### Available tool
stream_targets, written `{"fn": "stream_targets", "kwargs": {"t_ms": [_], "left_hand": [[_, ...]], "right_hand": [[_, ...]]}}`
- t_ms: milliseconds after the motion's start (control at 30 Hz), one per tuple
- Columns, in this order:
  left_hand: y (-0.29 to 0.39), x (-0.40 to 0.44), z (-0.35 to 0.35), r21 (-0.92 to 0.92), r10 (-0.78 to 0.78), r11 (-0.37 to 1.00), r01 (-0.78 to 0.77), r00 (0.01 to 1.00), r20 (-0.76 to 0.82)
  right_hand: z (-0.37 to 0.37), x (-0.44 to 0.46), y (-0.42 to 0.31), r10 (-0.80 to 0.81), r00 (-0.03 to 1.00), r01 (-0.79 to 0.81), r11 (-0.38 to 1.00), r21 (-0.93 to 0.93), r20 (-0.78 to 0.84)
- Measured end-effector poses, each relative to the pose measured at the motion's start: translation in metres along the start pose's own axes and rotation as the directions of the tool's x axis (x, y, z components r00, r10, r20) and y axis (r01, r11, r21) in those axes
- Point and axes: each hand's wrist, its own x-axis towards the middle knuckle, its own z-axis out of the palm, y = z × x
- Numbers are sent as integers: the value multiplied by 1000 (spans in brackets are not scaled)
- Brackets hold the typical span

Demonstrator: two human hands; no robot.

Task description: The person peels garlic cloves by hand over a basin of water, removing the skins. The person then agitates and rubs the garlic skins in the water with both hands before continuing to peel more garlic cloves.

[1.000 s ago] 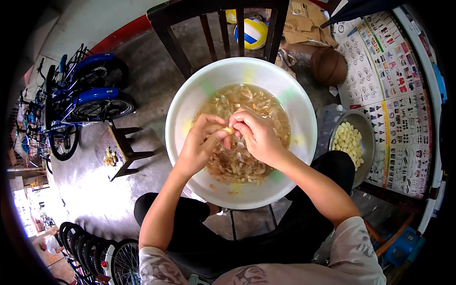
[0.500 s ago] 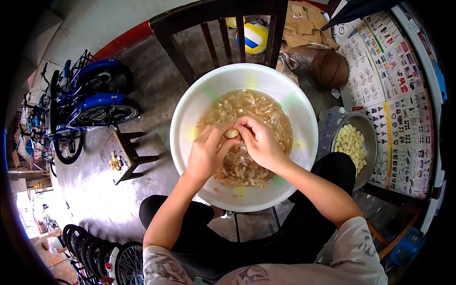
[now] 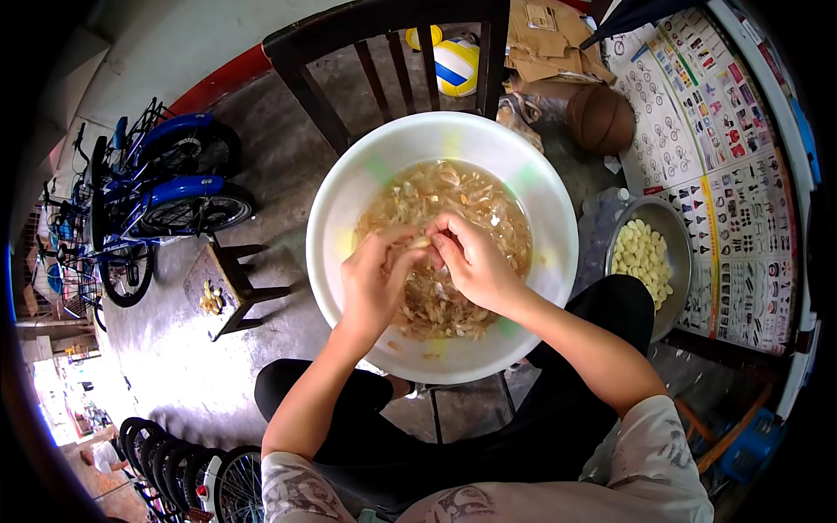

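Over a wide white basin [image 3: 547, 209], my left hand [image 3: 373, 272] pinches a garlic clove [image 3: 422, 242] between thumb and fingertips. My right hand [image 3: 478, 263] meets it from the other side, its thumb and fingers closed on the clove's end. The clove is mostly covered by the fingers. Beneath both hands, brownish water fills the basin, with many loose garlic skins [image 3: 453, 318] floating in it. To the right, beside my knee, a metal bowl [image 3: 683, 266] holds a heap of peeled garlic cloves [image 3: 641, 261].
A dark wooden chair [image 3: 384, 44] stands behind the basin. On the left is a small stool [image 3: 228, 283] with scraps on it, near blue bicycles [image 3: 174, 200]. A basketball [image 3: 602, 119], a volleyball [image 3: 456, 68] and cardboard [image 3: 549, 44] lie at the back. A person [image 3: 106, 455] is far off, lower left.
Both hands stay together over the basin. My fingers have turned and closed further over the clove, so less of it shows. The whole view has shifted slightly.
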Motion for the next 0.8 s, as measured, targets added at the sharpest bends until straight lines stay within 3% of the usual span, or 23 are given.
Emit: {"fn": "stream_targets", "kwargs": {"t_ms": [33, 100, 167, 200, 233, 267, 300, 367, 433, 500, 533, 600, 700, 733, 800], "left_hand": [[3, 0, -1, 286, 217, 934, -211, 976, 12], [2, 3, 2, 341, 308, 896, -284, 951, -17], [2, 3, 2, 473, 401, 791, -389, 913, 80], [2, 1, 2, 475, 394, 792, -382, 916, 80], [3, -2, 4, 237, 74, 969, -65, 997, -26], [3, -1, 6, -39, -261, 965, 259, 964, -43], [-3, -2, 5, -41, -262, 965, 261, 964, -42], [-21, -4, 1, -270, -375, 890, 367, 927, 24], [-18, -2, 4, -285, -376, 884, 370, 926, 38], [-15, -1, 9, -312, -217, 927, 209, 976, 12], [-11, 0, 7, -313, -219, 926, 212, 976, 14], [1, 1, 1, -1, -116, 993, 116, 991, 64], [5, -2, 3, 115, -48, 992, 44, 998, 40], [-2, -2, 5, 127, 46, 991, -46, 999, -1], [-9, -2, 2, 86, 10, 996, -10, 1000, 1]], "right_hand": [[-1, -1, 2, -21, 1000, 21, 999, -43, 6], [-2, 0, 2, -45, 999, 46, 995, -86, 13], [-2, 0, 2, -149, 989, 143, 964, -225, -11], [-1, 0, 2, -144, 990, 139, 965, -221, -7], [-1, -2, 1, -124, 992, 125, 975, -185, 15], [-2, -2, -1, -114, 993, 118, 981, -154, 32], [-2, -2, -2, -112, 993, 115, 981, -155, 32], [-1, 0, -5, -145, 989, 145, 987, -74, 3], [-4, 1, -4, -146, 989, 145, 982, -123, -1], [-5, 2, -4, -143, 990, 140, 975, -171, -7], [-5, 3, -6, -155, 988, 148, 971, -188, -20], [-4, 4, -6, -166, 986, 156, 967, -203, -32], [-1, 4, -5, -167, 984, 145, 951, -272, -59], [-1, 5, -6, -171, 984, 152, 953, -262, -53], [-1, 5, -5, -175, 984, 157, 955, -252, -47]]}}
